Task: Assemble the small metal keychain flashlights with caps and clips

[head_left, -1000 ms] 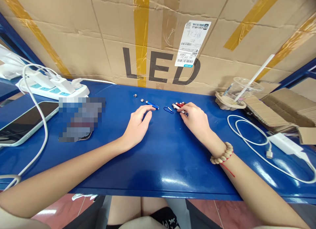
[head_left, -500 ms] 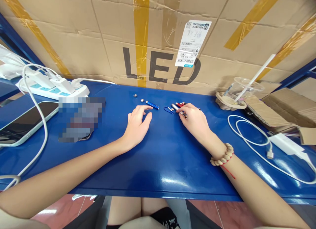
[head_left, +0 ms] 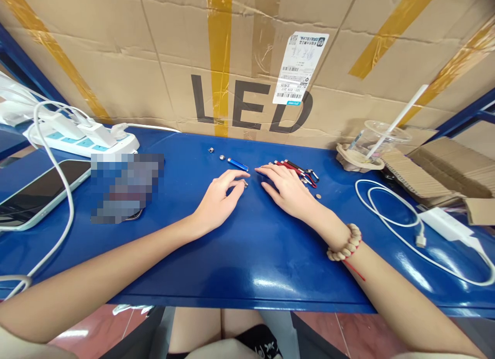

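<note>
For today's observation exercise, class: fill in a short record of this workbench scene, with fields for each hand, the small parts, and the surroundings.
Left hand: left hand rests on the blue metal bench, fingers at a small silver cap.
Right hand: right hand lies flat and open, beside a pile of red pen-shaped torches.
Small parts: blue metal tube; two tiny silver pieces.
Backdrop: brown cardboard box printed LED.
Left side: white power strip, smartphone.
Right side: white cable, clear plastic cup.

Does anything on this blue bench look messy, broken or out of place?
A few things. The plastic cup at the right lies tipped on its side. The cardboard box behind is creased and torn. Tiny loose parts lie scattered near the left hand.
</note>
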`<control>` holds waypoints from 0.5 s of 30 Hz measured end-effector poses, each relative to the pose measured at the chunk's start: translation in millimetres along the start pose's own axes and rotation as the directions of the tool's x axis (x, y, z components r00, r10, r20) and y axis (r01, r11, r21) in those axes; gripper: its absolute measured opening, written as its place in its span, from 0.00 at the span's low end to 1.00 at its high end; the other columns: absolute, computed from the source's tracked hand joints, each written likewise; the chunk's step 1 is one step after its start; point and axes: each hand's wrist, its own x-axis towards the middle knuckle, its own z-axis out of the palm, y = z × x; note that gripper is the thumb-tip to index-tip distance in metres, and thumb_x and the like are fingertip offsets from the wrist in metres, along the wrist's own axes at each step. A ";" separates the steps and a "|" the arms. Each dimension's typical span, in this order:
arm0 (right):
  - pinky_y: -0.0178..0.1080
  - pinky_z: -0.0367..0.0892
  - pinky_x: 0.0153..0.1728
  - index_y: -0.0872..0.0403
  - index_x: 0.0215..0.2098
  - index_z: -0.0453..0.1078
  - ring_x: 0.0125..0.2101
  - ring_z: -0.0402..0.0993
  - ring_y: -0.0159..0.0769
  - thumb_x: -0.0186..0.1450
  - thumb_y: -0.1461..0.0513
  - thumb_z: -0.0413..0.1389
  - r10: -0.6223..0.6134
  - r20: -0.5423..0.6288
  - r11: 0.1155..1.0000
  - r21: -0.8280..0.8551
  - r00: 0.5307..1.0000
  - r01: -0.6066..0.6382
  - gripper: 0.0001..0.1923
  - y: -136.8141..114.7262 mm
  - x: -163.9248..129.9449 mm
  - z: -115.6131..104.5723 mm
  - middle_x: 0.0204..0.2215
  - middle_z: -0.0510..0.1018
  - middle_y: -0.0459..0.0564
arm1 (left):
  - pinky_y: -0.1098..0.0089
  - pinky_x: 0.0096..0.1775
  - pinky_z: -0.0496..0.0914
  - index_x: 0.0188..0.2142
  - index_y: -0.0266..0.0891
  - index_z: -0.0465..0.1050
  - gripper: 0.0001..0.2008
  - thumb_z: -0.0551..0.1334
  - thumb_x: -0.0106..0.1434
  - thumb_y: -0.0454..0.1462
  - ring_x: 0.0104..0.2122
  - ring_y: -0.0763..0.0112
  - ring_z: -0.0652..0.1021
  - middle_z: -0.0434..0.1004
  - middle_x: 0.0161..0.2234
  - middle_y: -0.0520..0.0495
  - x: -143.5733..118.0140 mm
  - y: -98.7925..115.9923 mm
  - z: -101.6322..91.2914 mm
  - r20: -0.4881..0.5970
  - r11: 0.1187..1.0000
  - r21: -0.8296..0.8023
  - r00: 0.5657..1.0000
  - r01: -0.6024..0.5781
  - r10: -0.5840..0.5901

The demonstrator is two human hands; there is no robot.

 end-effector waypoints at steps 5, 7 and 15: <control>0.49 0.56 0.54 0.53 0.58 0.58 0.57 0.59 0.43 0.69 0.62 0.40 -0.009 0.043 1.000 0.029 0.999 0.007 0.20 -0.3 -0.5 1.4 0.57 0.65 0.53 | 0.65 0.49 0.69 0.43 0.39 0.68 0.11 0.52 0.63 0.36 0.42 0.66 0.78 0.74 0.45 0.46 -0.1 1.2 -0.4 -0.019 0.999 -0.048 1.000 -0.004 0.003; 0.50 0.54 0.56 0.52 0.59 0.58 0.58 0.58 0.42 0.70 0.62 0.39 -0.036 0.061 0.999 0.039 0.997 0.033 0.21 -1.9 -0.8 0.8 0.58 0.64 0.53 | 0.64 0.50 0.67 0.42 0.39 0.68 0.11 0.52 0.63 0.36 0.44 0.65 0.77 0.74 0.45 0.46 0.9 -0.5 -0.1 -0.059 1.000 -0.012 0.998 -0.026 0.026; 0.52 0.47 0.61 0.51 0.61 0.55 0.62 0.50 0.39 0.70 0.55 0.39 -0.074 0.152 0.992 0.116 0.986 0.056 0.23 -8.8 -1.8 2.8 0.63 0.56 0.52 | 0.61 0.53 0.63 0.44 0.39 0.67 0.11 0.52 0.61 0.33 0.48 0.66 0.71 0.69 0.46 0.45 2.9 -9.3 0.7 -0.165 0.990 0.136 0.984 -0.044 0.066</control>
